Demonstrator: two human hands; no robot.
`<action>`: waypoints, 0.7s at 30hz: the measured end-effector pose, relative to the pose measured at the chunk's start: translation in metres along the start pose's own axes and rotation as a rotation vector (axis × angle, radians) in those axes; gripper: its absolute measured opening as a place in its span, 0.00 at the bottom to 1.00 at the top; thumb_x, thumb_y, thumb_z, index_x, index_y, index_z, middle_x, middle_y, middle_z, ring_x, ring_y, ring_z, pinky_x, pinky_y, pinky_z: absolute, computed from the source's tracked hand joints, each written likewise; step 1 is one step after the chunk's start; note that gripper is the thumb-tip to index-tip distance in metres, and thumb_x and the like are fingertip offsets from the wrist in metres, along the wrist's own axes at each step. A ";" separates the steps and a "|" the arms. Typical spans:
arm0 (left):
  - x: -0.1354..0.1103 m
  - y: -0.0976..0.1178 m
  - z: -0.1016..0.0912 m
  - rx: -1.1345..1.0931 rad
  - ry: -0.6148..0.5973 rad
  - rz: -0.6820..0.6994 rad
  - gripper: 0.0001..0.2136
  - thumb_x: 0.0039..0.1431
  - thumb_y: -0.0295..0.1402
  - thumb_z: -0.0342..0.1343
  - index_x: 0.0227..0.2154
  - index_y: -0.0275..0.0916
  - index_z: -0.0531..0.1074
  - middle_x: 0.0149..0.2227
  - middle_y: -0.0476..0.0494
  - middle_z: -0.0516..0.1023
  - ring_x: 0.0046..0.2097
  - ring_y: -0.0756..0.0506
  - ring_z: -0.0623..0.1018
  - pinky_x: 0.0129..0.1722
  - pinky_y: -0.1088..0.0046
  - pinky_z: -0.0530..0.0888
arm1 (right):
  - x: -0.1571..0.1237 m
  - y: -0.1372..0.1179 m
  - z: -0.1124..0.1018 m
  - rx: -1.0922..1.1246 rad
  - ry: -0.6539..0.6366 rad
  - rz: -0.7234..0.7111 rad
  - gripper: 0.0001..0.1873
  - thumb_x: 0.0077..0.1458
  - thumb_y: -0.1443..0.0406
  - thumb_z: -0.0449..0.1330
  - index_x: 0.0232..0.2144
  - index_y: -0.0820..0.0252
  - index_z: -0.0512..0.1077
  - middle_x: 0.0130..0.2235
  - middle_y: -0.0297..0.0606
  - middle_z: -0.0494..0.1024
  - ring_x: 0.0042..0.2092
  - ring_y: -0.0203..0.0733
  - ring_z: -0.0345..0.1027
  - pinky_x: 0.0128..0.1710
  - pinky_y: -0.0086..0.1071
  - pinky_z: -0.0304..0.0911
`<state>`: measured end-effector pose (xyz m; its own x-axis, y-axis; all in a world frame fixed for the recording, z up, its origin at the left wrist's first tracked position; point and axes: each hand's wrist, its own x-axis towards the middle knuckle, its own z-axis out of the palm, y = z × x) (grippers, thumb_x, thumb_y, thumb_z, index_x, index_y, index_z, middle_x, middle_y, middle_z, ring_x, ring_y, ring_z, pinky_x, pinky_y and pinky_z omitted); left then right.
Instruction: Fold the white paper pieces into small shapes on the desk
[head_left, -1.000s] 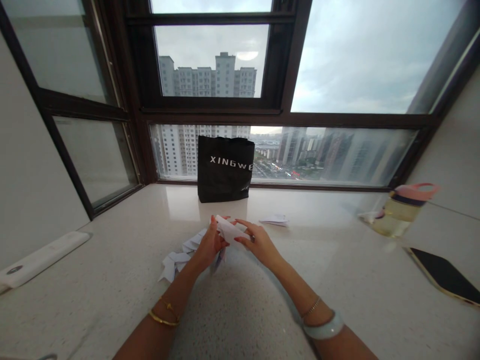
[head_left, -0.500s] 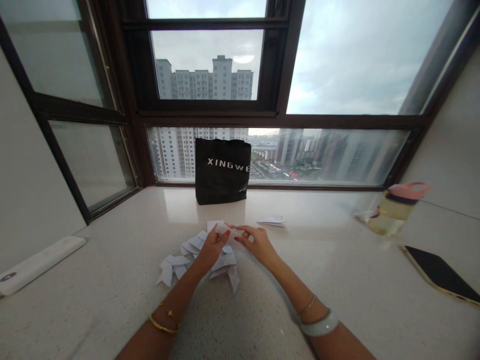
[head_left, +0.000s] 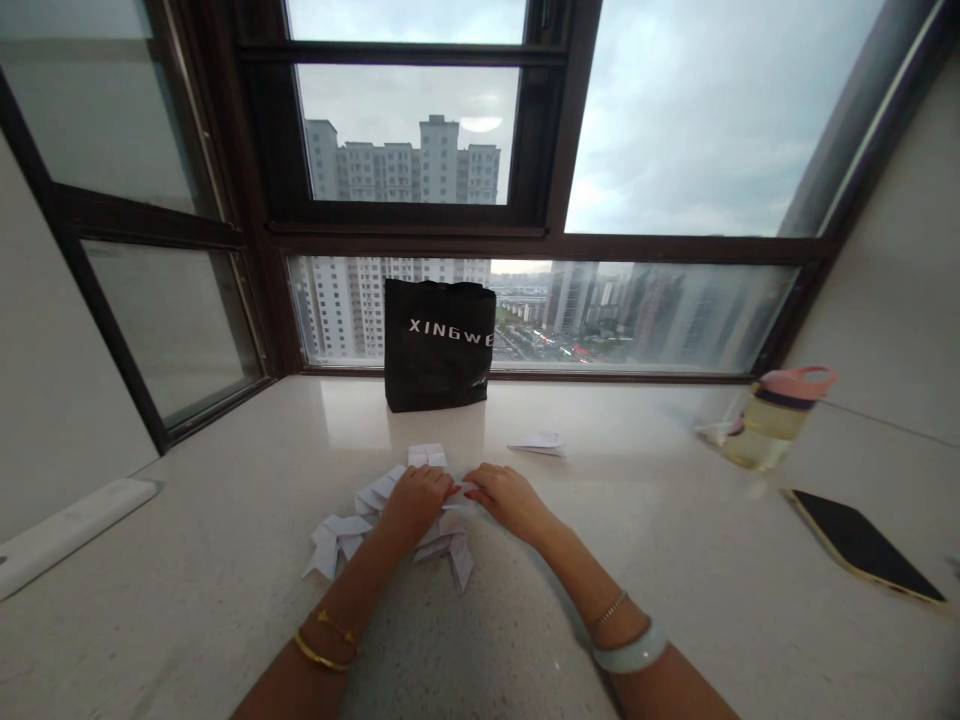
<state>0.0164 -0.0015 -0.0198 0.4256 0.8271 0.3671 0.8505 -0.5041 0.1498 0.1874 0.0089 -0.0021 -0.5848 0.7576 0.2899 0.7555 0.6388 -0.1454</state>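
Between my two hands is a small piece of white paper (head_left: pixel 466 487), mostly hidden by the fingers. My left hand (head_left: pixel 420 497) pinches its left end, thumb toward the right. My right hand (head_left: pixel 506 497) grips the other end, its thumb tip close to the left thumb. Under and around my left hand lie several folded white paper pieces (head_left: pixel 330 540), loosely heaped on the pale countertop (head_left: pixel 637 560). One folded piece (head_left: pixel 426 455) lies just beyond the left hand. Farther off, to the right, rests another flat folded paper (head_left: pixel 538 443).
A black bag (head_left: pixel 439 365) stands upright against the window (head_left: pixel 637 310). At the right are a bottle with a pink lid (head_left: pixel 772 425) and a dark phone (head_left: pixel 862 540). A long white device (head_left: pixel 75 535) lies at the left.
Both hands have turned over, backs now upward, and lowered slightly with the paper between them. The paper is less visible than before. The whole view has shifted a little.
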 end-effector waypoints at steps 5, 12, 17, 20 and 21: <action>-0.003 0.000 0.000 -0.058 -0.027 -0.080 0.13 0.59 0.36 0.40 0.30 0.37 0.69 0.30 0.39 0.73 0.33 0.44 0.73 0.33 0.70 0.65 | -0.001 0.004 -0.001 0.082 -0.016 0.051 0.12 0.54 0.66 0.51 0.37 0.56 0.72 0.39 0.40 0.76 0.41 0.43 0.68 0.37 0.31 0.58; -0.003 0.006 0.004 -0.010 -0.098 -0.193 0.16 0.59 0.41 0.39 0.31 0.36 0.69 0.25 0.37 0.74 0.31 0.41 0.76 0.31 0.68 0.67 | 0.001 0.020 0.009 0.556 0.022 0.248 0.07 0.46 0.64 0.57 0.28 0.62 0.72 0.28 0.38 0.77 0.29 0.38 0.70 0.29 0.29 0.61; -0.005 0.009 -0.008 0.031 -0.184 -0.244 0.21 0.60 0.45 0.32 0.44 0.39 0.65 0.32 0.38 0.76 0.36 0.42 0.76 0.33 0.69 0.68 | 0.000 0.052 0.015 0.768 -0.009 0.470 0.09 0.41 0.62 0.61 0.24 0.63 0.70 0.18 0.32 0.72 0.22 0.33 0.66 0.22 0.25 0.59; -0.006 0.007 -0.016 0.021 -0.113 -0.334 0.22 0.60 0.45 0.30 0.49 0.41 0.61 0.35 0.39 0.76 0.38 0.43 0.75 0.33 0.70 0.67 | -0.008 0.080 0.008 0.574 0.089 0.650 0.05 0.40 0.66 0.61 0.21 0.63 0.68 0.16 0.30 0.70 0.21 0.33 0.64 0.23 0.25 0.58; -0.006 0.006 -0.017 0.021 -0.100 -0.360 0.22 0.60 0.44 0.30 0.49 0.41 0.61 0.35 0.39 0.76 0.38 0.43 0.75 0.33 0.71 0.67 | -0.012 0.090 0.005 0.524 0.119 0.698 0.03 0.40 0.68 0.60 0.21 0.63 0.68 0.16 0.30 0.68 0.21 0.33 0.64 0.23 0.26 0.58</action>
<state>0.0134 -0.0138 -0.0054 0.1255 0.9711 0.2028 0.9570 -0.1724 0.2334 0.2608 0.0579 -0.0228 0.0166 0.9978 0.0648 0.6794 0.0363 -0.7329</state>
